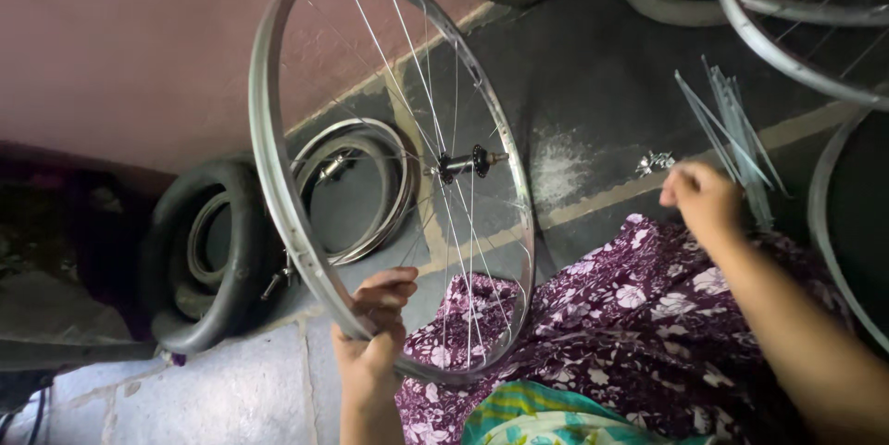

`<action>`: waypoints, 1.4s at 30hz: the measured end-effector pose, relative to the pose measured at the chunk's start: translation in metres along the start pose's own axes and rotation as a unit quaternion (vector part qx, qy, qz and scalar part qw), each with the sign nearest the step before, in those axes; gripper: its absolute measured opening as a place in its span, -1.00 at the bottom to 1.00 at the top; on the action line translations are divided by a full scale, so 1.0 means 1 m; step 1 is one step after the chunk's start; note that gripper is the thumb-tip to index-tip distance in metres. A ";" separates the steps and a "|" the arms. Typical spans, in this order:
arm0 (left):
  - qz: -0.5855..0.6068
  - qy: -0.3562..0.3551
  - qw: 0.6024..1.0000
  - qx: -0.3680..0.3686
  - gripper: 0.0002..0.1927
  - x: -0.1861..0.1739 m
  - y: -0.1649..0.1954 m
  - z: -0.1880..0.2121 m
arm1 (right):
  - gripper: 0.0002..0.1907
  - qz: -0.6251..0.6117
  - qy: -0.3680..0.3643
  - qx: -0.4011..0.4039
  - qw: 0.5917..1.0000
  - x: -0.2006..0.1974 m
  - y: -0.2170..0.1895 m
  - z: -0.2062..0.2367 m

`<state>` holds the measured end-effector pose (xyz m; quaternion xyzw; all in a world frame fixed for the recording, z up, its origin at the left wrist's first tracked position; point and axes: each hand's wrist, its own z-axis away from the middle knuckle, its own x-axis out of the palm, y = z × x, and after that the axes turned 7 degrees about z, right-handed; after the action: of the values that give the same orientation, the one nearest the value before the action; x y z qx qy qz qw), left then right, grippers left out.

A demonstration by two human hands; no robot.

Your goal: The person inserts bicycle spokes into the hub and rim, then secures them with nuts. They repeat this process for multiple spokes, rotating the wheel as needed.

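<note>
Above left hand (375, 329), rim (278, 176) upright, grip closed on btm edge.

No packages, labels, signs or screens appear anywhere in this head-camera view.
</note>
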<state>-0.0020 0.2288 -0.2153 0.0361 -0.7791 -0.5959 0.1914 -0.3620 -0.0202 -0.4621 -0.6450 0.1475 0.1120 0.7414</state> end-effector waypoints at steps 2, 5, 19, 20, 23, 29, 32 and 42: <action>-0.002 0.021 0.999 -0.035 -0.73 0.016 -0.001 -0.005 | -0.80 -0.030 -0.052 0.035 0.998 -0.009 -0.021 0.035; -0.030 -0.019 0.999 -0.005 -0.82 0.048 -0.005 -0.018 | -0.84 -0.096 -0.161 -0.023 0.982 -0.018 -0.054 0.094; -0.021 0.080 0.997 0.005 -0.77 0.176 -0.053 -0.036 | -0.91 -0.178 -0.363 -0.339 0.849 0.011 -0.134 0.168; -0.019 0.077 0.997 0.019 -0.77 0.179 -0.053 -0.032 | -0.91 -0.168 -0.360 -0.357 0.845 0.006 -0.132 0.167; 0.089 -0.022 0.996 0.014 -0.75 0.177 -0.051 -0.022 | -0.92 -0.244 -0.409 -0.339 0.812 -0.015 -0.125 0.168; 0.012 -0.329 0.944 0.024 -0.67 0.118 -0.045 -0.065 | -0.88 -0.298 -0.429 -0.319 0.791 -0.031 -0.129 0.162; -0.032 -0.341 0.938 0.062 -0.76 0.113 -0.059 -0.088 | -0.88 -0.261 -0.424 -0.313 0.809 -0.033 -0.133 0.163; 0.061 -0.308 0.948 0.049 -0.92 0.119 -0.108 -0.110 | -0.89 -0.256 -0.428 -0.340 0.797 -0.029 -0.120 0.153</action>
<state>-0.0930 0.0631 -0.2628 -0.1874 -0.8288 -0.5266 -0.0245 -0.3347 0.1150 -0.3218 -0.7561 -0.4030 0.2258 0.4636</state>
